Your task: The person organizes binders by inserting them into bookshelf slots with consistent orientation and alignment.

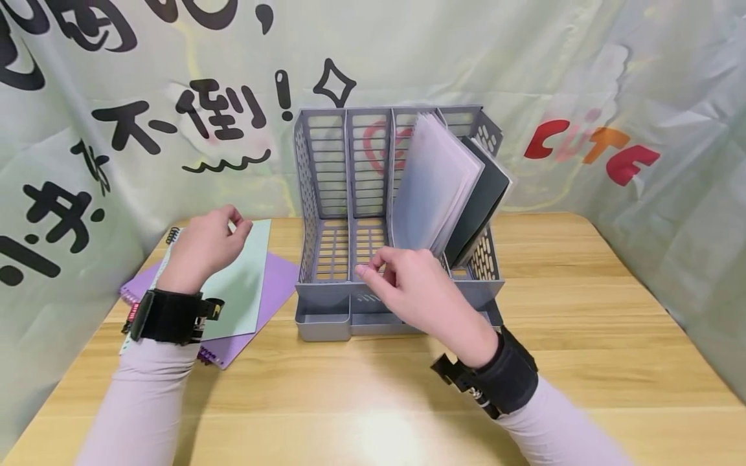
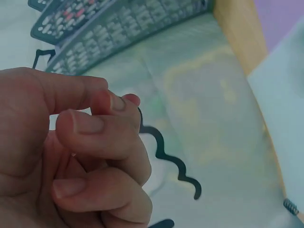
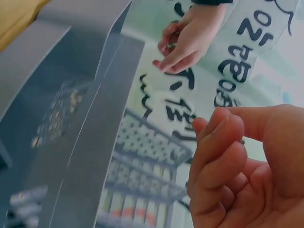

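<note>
My left hand (image 1: 211,243) hovers over a light green notebook (image 1: 240,285) on the left of the table. In the left wrist view its fingers (image 2: 102,152) are loosely bent, with nothing between them. Under the green notebook lies a purple spiral notebook (image 1: 281,275). My right hand (image 1: 408,285) is in front of a grey file organizer (image 1: 323,294), overlapping its front edge in the head view. Its fingers (image 3: 211,166) are loosely bent and hold nothing. Translucent folders (image 1: 434,188) and a dark green folder (image 1: 479,194) lean to the right in the organizer's right-hand slots.
Shallow trays (image 1: 323,329) run along the organizer's front base. Behind the wooden table (image 1: 583,310) hangs a pale cloth (image 1: 583,71) with black and coloured lettering; it also borders both sides.
</note>
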Demonstrator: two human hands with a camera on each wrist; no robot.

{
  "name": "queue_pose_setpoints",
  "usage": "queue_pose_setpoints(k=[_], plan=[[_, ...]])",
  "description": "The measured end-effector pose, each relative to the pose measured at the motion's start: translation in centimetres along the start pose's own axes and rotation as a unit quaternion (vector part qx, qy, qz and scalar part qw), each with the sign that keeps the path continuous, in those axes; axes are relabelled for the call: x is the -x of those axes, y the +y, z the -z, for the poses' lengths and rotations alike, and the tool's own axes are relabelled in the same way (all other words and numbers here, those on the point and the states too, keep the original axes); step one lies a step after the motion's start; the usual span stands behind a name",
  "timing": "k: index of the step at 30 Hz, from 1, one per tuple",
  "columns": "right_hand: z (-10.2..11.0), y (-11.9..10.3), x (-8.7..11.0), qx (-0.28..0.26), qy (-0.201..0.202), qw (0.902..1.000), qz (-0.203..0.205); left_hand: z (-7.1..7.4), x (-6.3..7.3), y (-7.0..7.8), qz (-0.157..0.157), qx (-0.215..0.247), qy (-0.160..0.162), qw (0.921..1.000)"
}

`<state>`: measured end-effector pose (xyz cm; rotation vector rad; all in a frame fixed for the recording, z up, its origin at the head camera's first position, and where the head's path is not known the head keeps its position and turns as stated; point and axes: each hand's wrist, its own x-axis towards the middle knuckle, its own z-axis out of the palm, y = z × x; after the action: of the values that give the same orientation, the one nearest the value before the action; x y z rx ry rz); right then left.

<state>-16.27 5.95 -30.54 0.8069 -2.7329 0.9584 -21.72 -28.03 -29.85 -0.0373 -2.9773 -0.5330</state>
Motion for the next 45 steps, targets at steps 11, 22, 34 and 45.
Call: queue_pose_setpoints(k=[11,22,34,45], plan=[[-3.4,-3.1,-0.4,-0.041,-0.058,0.9957,0.06,0.4,0.8,-3.9,0.045,-0.021,-0.01,0.9987],[-7.5,-5.7,-0.8,-0.04,-0.128,0.9881,0.075,0.7,1.7,-8.8,0.066,-0.026,-0.037,0.9968],[-11.0,-7.5,-1.4,0.001,-0.181,0.9797,0.086,0.7,2.3,-12.4,0.085,-0.036,-0.081,0.9924],[-14.2,-7.8,-3.1,0.017,-0.226,0.9727,0.052,-0.2,2.4,-14.5,0.101,-0.051,-0.122,0.986]])
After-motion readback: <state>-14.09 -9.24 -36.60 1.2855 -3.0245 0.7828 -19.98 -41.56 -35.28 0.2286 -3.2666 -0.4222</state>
